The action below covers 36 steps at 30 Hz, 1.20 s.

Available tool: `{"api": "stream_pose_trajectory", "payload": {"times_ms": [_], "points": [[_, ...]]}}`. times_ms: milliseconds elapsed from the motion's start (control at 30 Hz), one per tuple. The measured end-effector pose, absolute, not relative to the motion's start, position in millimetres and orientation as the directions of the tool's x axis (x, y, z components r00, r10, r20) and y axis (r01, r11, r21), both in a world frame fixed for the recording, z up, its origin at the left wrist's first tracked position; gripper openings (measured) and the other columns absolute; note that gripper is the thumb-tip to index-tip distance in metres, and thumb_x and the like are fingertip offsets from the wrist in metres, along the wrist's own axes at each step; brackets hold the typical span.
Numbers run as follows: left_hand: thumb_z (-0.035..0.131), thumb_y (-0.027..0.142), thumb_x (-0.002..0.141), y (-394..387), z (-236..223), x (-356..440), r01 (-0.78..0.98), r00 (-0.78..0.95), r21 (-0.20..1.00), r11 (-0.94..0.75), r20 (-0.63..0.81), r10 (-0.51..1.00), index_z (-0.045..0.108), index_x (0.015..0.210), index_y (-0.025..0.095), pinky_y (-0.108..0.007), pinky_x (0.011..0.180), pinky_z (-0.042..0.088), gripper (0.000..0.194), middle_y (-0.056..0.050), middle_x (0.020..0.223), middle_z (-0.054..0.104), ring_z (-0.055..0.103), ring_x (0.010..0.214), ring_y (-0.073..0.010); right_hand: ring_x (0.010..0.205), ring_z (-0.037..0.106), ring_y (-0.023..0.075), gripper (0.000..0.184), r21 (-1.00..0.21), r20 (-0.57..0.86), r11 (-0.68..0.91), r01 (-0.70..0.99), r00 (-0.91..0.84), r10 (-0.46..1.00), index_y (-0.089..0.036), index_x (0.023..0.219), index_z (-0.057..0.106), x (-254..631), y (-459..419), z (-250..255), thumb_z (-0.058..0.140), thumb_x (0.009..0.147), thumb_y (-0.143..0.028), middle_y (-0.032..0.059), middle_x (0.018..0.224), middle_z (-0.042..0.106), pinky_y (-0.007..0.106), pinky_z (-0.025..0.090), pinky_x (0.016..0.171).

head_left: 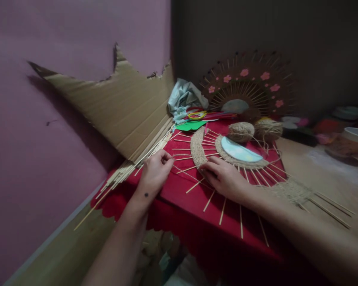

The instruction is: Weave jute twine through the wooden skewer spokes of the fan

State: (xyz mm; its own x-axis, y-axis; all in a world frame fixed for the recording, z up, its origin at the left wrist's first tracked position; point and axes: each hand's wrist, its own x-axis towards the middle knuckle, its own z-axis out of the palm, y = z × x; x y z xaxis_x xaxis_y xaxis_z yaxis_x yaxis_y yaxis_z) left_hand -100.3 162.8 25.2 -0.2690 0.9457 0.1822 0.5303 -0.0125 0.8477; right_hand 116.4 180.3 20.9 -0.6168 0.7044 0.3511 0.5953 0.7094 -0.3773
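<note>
A half-round fan of thin wooden sticks lies on the red cloth, with a woven twine band [197, 147] across the sticks and a pale blue half-disc [240, 151] at its hub. My left hand [157, 169] is closed in a pinch on a thin strand of twine [186, 174], just left of the stick tips. Resting on the band and sticks, my right hand [220, 174] has its fingers bent together at the weave; what they grip, if anything, is hidden. Two twine balls, one pale [241, 132] and one behind it [268, 129], sit beyond the hub.
A bundle of loose sticks [119, 174] lies along the left table edge, beside a jagged cardboard sheet [122, 107] against the wall. Yellow-handled scissors [197, 115], green paper [192, 126] and a crumpled cloth [186, 95] are behind. A finished-looking flowered fan [256, 85] stands at the back.
</note>
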Motion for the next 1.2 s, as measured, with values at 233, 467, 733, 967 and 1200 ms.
{"api": "stream_pose_trajectory", "payload": {"times_ms": [233,467,733,967,1200], "points": [[0.051,0.028,0.080,153,22,-99,0.860,-0.181,0.510,0.027,0.256,0.949,0.060,0.077,0.021,-0.027,0.062,0.036,0.012,-0.003,0.070,0.064,0.057,0.067,-0.0181,0.070,0.052,0.0162,0.018,0.034,0.187,0.746,0.665,-0.738,0.649,-0.017,0.090,0.064,89,184,40,0.046,0.088,-0.016,0.0081,0.085,0.059,0.029,0.025,0.054],[0.050,0.028,0.081,152,19,-99,0.886,-0.180,0.462,0.029,0.286,0.941,0.060,0.078,0.022,-0.026,0.062,0.035,0.012,-0.002,0.071,0.065,0.059,0.068,-0.0185,0.074,0.051,0.0184,0.023,0.180,0.198,0.781,0.598,-0.799,0.567,-0.013,0.090,0.061,75,186,32,0.038,0.091,-0.010,0.0118,0.089,0.057,0.029,0.027,0.053],[0.048,0.020,0.079,147,16,-96,0.932,-0.170,0.360,0.053,0.301,0.938,0.058,0.081,0.021,-0.028,0.064,0.037,0.011,-0.002,0.074,0.065,0.061,0.070,-0.0194,0.074,0.050,0.0174,0.024,0.194,0.202,0.764,0.615,-0.787,0.583,-0.014,0.087,0.058,78,185,32,0.035,0.093,-0.012,0.0094,0.088,0.055,0.028,0.028,0.052],[0.046,0.021,0.083,154,21,-93,0.966,-0.116,0.257,0.042,0.282,0.952,0.059,0.085,0.021,-0.030,0.063,0.037,0.013,-0.004,0.080,0.068,0.063,0.073,-0.0215,0.078,0.051,0.0188,0.029,0.165,0.156,0.754,0.636,-0.771,0.617,-0.015,0.094,0.058,79,186,32,0.029,0.094,-0.011,0.0105,0.095,0.055,0.029,0.032,0.055],[0.046,0.022,0.084,173,27,-86,0.972,-0.027,0.229,-0.052,0.329,0.944,0.062,0.086,0.020,-0.029,0.063,0.038,0.016,-0.006,0.081,0.069,0.062,0.073,-0.0208,0.080,0.052,0.0176,0.027,0.054,0.184,0.750,0.660,-0.745,0.642,-0.013,0.094,0.060,82,189,32,0.033,0.092,-0.010,0.0115,0.098,0.057,0.027,0.031,0.057]]}}
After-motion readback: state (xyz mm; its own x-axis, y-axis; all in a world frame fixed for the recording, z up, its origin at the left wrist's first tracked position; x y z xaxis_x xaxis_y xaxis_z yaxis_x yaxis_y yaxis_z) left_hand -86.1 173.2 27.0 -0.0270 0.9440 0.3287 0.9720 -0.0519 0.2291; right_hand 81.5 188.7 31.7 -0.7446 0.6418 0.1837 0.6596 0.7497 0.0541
